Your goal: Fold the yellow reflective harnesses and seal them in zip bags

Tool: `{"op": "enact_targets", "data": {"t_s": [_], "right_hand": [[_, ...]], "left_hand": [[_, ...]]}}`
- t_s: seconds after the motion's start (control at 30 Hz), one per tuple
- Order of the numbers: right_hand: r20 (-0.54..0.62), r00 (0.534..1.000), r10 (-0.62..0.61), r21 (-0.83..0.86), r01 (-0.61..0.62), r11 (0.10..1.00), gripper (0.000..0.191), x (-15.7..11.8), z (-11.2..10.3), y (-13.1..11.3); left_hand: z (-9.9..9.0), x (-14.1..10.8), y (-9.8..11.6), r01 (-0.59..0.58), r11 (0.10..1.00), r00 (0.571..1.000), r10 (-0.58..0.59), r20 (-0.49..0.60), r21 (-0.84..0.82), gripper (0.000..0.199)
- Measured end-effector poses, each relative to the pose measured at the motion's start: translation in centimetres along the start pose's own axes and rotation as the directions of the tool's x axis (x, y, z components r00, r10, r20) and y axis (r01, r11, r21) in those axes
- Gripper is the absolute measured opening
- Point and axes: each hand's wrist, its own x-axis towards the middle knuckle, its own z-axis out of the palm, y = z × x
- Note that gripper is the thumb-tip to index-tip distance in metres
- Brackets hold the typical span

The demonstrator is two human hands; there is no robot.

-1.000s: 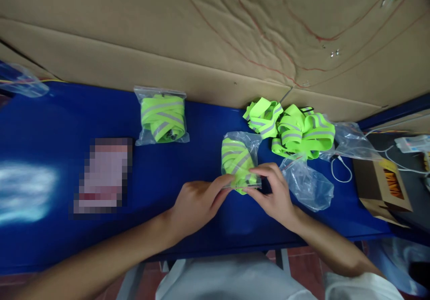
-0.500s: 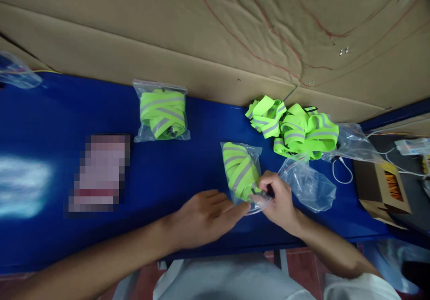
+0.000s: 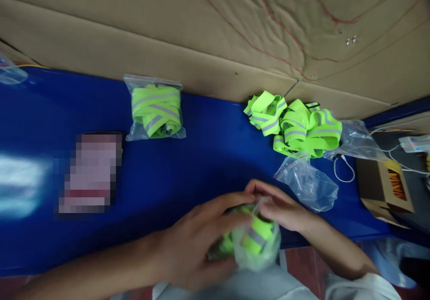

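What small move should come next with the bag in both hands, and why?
Probably steady the bag with the left hand and feel along its mouth with the right hand: green strap is bunched inside, but hands and blur hide whether the bag is sealed.

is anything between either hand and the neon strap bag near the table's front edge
Nothing visible: the left hand and right hand are both on the neon strap bag. A loose clear bag lies beyond the right hand, not between.
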Motion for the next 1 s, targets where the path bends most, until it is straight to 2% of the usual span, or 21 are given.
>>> {"op": "enact_targets", "data": {"t_s": [0.03,0.07,0.13,0.17,0.23,0.3,0.4,0.43,0.5,0.6,0.7,0.77,0.8,0.9,1.0], "right_hand": [[-0.073,0.996,-0.043,-0.015,0.042,0.999,0.051,0.5,-0.4,0.3],[-0.138,0.986,-0.095,-0.051,0.088,0.995,0.054,1.0,-0.8,0.6],[-0.217,0.957,-0.191,-0.17,0.156,0.973,0.059,1.9,-1.6,1.2],[-0.239,0.943,-0.232,-0.229,0.178,0.957,0.059,2.2,-1.9,1.5],[-0.28,0.916,-0.287,-0.318,0.193,0.928,0.053,2.5,-2.3,1.9],[-0.301,0.899,-0.318,-0.37,0.197,0.908,0.045,2.5,-2.4,2.1],[-0.275,0.873,-0.403,-0.463,0.247,0.851,0.047,2.1,-2.4,2.0],[-0.256,0.852,-0.458,-0.528,0.273,0.804,0.049,1.9,-2.3,1.8],[-0.171,0.804,-0.57,-0.694,0.312,0.649,0.046,1.6,-2.2,1.4],[-0.021,0.772,-0.635,-0.852,0.319,0.415,0.023,1.1,-2.1,0.8],[-0.01,0.773,-0.635,-0.916,0.248,0.315,0.018,0.6,-2.2,0.1],[-0.02,0.815,-0.58,-0.915,0.218,0.339,0.02,0.2,-2.4,-0.4],[-0.016,0.844,-0.536,-0.894,0.228,0.386,0.021,0.1,-2.6,-0.7],[0.002,0.922,-0.387,-0.732,0.265,0.628,0.025,-0.3,-2.9,-1.2],[-0.046,0.969,-0.244,-0.493,0.19,0.849,0.033,-0.2,-3.1,-1.1]], "left_hand": [[0.0,0.2,-0.4,0.158,0.981,0.987,-0.161,-0.015,-0.117,0.045],[-0.1,0.4,-1.0,0.304,0.925,0.946,-0.321,-0.039,-0.227,0.046],[-0.5,0.9,-2.5,0.479,0.768,0.831,-0.552,-0.061,-0.425,0.048],[-0.8,1.1,-3.4,0.516,0.687,0.79,-0.613,-0.027,-0.512,0.053],[-1.4,1.7,-4.8,0.555,0.542,0.746,-0.661,0.088,-0.631,0.065],[-1.9,2.1,-5.7,0.58,0.474,0.74,-0.647,0.185,-0.662,0.067],[-2.1,2.5,-5.8,0.583,0.49,0.759,-0.612,0.22,-0.649,0.062],[-2.0,2.5,-5.6,0.582,0.503,0.761,-0.615,0.209,-0.64,0.06],[-1.7,2.4,-5.4,0.58,0.531,0.758,-0.63,0.169,-0.618,0.055],[-1.5,2.3,-5.3,0.565,0.591,0.773,-0.623,0.119,-0.575,0.048],[-1.6,2.3,-5.3,0.555,0.614,0.786,-0.608,0.113,-0.562,0.048],[-1.7,2.5,-5.2,0.56,0.602,0.787,-0.602,0.138,-0.569,0.049],[-1.7,2.5,-5.2,0.566,0.596,0.785,-0.601,0.151,-0.57,0.05],[-1.6,2.5,-4.9,0.597,0.561,0.77,-0.602,0.213,-0.573,0.055],[-1.5,2.4,-4.8,0.615,0.498,0.763,-0.572,0.301,-0.612,0.061]]}}
